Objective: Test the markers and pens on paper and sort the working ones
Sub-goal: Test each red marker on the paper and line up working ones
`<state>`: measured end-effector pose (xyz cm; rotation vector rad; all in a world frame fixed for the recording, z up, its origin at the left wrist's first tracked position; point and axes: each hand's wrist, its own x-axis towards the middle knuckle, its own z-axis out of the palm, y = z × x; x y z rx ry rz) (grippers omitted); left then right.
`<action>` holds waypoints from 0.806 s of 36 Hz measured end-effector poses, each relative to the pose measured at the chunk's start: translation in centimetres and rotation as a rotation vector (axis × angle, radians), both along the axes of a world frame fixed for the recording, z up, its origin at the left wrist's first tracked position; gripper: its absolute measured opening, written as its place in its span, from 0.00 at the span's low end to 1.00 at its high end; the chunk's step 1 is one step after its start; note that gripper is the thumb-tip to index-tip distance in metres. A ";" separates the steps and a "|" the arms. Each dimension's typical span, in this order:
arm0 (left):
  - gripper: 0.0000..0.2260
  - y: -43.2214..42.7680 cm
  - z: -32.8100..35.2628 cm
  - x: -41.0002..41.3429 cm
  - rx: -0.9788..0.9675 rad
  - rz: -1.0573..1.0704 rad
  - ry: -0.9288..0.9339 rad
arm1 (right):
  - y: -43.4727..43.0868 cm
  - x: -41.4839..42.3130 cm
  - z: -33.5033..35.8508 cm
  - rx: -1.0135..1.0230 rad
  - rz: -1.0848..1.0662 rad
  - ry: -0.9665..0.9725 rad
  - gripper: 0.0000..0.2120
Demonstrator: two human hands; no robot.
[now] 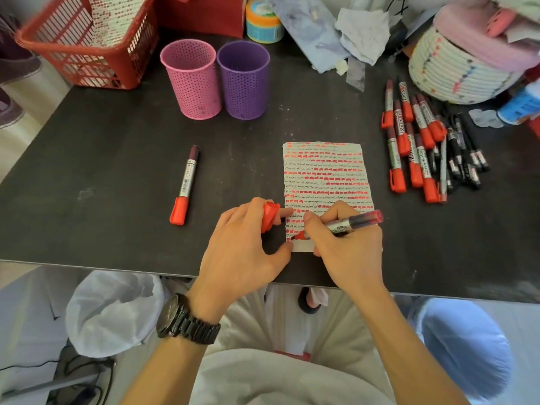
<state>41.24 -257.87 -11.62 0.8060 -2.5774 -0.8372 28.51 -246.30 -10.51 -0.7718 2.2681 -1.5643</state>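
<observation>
A sheet of paper (325,176) covered in rows of red and black marks lies on the black table (117,159). My right hand (347,244) grips an uncapped red marker (355,222), its tip down on the paper's lower left corner. My left hand (245,247) holds the red cap (269,215) between its fingers, while its thumb and fingertips rest at the paper's left edge. A capped red marker (185,185) lies alone to the left. A pile of red markers (409,141) and black pens (464,153) lies to the right.
A pink mesh cup (191,78) and a purple mesh cup (244,80) stand side by side at the back. A red basket (84,42) sits at the back left, a woven white basket (461,68) at the back right. The table's front edge runs just below my hands.
</observation>
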 end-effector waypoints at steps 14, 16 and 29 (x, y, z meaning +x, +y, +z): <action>0.18 0.0 0.2 0.1 -0.011 -0.007 0.003 | 0.0 -0.2 -0.2 0.015 -0.009 0.031 0.11; 0.19 0.0 0.2 0.1 -0.009 0.001 0.010 | 0.1 -0.2 -0.2 0.021 -0.007 0.033 0.11; 0.18 0.1 0.2 0.1 -0.001 0.008 -0.002 | 0.0 -0.1 -0.1 -0.006 0.021 0.021 0.12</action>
